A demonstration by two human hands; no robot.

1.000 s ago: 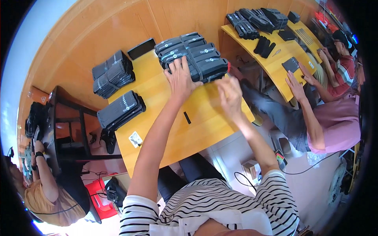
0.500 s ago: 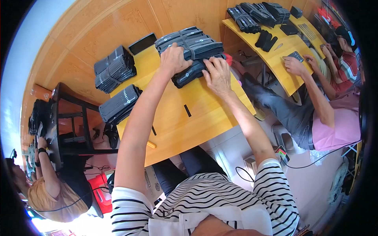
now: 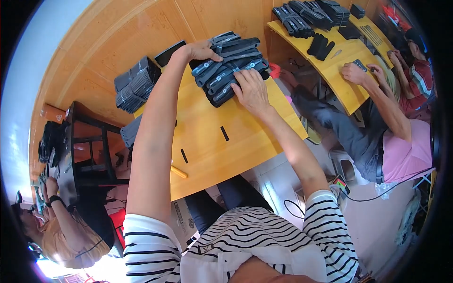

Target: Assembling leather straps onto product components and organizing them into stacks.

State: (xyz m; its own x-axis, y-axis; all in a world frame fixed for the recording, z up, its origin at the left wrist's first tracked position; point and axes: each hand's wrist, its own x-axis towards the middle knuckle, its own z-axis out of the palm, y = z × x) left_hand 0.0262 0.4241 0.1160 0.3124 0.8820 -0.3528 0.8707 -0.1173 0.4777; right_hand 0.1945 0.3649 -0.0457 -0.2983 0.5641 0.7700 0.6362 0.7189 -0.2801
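On the far part of my yellow table [image 3: 198,174] sits a stack of dark grey-black, flat strap-like pieces [image 3: 226,80], bundled with grey bands and printed in white on their ends. My left hand [image 3: 202,51] grips the stack's upper left side, thumb in front, other fingers partly hidden. Against the near right side presses my right hand [image 3: 252,89], its fingers bent over the ends. The upper layers lie tilted and fanned out. To the left, another banded dark bundle [image 3: 137,85] stands by the wall, and a further dark stack [image 3: 130,132] is mostly behind my left forearm.
Two short black strips [image 3: 224,133] and a yellow handle-like piece [image 3: 179,172] lie on the table. A dark flat panel [image 3: 170,53] leans behind. On the right, co-workers sit at another yellow table [image 3: 330,70] with dark bundles; another person works at a black table [image 3: 71,160] on the left.
My left hand has shifted left and up to the stack's far left side. The stack has turned and its layers spread, and my right hand has moved slightly left and down.
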